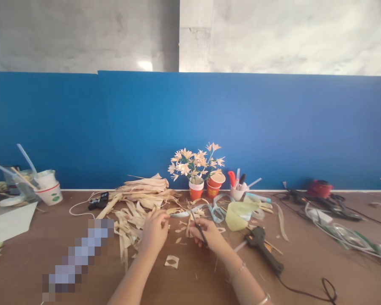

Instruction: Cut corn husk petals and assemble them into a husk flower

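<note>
My right hand (pixel 208 237) is closed around a pair of dark scissors (pixel 198 228), whose blades point up and away toward the flower cup. At the right edge of the dried husk pile (pixel 130 220) is my left hand (pixel 155 232), its fingers bent together; whatever they pinch, if anything, is hidden. Small husk scraps lie between the hands, and a square husk piece with a hole (pixel 172 261) rests nearer to me. Beyond them, pale husk flowers (pixel 193 163) stand in a red and white paper cup (pixel 196 191).
Right of my right hand lies a black glue gun (pixel 263 250) with a trailing cord. Yellow-green (pixel 239 215) and pale blue strips (pixel 217 209) lie behind it. A pen cup (pixel 237 192) and red cups (pixel 212 189) stand at the blue partition (pixel 190 127). White cups (pixel 50 192) stand far left.
</note>
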Tool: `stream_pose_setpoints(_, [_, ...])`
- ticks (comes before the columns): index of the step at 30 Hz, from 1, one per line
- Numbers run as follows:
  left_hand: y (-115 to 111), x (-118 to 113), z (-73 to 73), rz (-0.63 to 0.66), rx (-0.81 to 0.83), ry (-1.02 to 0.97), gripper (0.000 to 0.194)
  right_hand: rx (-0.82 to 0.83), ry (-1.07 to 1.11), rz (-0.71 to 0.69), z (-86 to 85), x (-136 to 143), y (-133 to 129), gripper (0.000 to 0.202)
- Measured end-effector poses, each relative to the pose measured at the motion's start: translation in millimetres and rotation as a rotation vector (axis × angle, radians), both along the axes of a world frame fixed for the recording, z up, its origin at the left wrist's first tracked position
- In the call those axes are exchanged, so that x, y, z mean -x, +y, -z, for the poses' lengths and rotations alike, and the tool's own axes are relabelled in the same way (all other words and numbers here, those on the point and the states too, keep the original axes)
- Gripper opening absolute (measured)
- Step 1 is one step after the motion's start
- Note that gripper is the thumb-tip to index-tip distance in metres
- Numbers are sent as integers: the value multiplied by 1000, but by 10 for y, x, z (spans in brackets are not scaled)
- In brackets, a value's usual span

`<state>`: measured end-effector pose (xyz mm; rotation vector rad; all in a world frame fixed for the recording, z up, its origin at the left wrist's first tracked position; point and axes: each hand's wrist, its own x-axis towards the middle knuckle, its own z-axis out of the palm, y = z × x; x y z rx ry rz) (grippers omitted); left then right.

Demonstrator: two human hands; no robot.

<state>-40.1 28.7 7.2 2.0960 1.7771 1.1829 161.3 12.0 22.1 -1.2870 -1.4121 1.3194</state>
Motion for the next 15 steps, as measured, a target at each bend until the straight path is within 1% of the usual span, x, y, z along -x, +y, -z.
stream_pose_setpoints(2, [-67,-36,-35,-40,27,176,26,3,-5,-4,-10,3,-7,36])
stream_pose_setpoints(5, [-120,-90,-59,-97,127,301,32,7,-8,-6,-37,13,-18,34])
stream_pose_setpoints(9, [-114,-114,-69,-155,211,358,22,17,-23,-6,-35,25,-14,34])
stream_pose_setpoints(12, [-101,-104,-69,-158,209,377,17,17,-16,-11,-3,25,0,33])
stream_pose_setpoints(15, [-99,-87,-61,-144,199,374,19,8,-2,-23,13,20,2,30])
